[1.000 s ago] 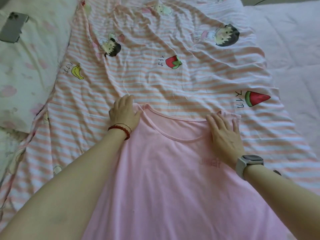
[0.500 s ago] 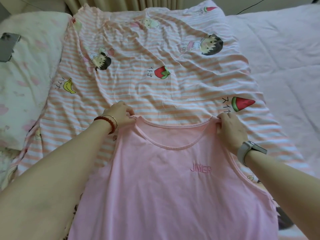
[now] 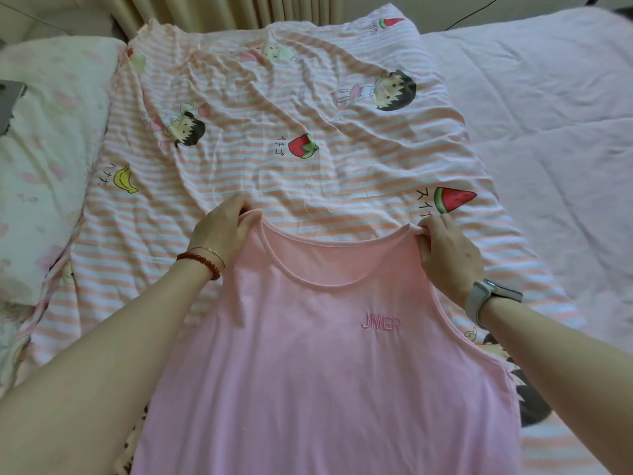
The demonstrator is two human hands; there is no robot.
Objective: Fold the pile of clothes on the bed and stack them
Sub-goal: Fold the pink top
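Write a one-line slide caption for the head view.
Left hand and right hand pinch the shoulder straps of a pink tank top above a striped cartoon sheet.

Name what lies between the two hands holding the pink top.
In the head view, the pink top's scooped neckline spans the gap between the left hand and right hand, each pinching a shoulder strap; the striped sheet shows above it.
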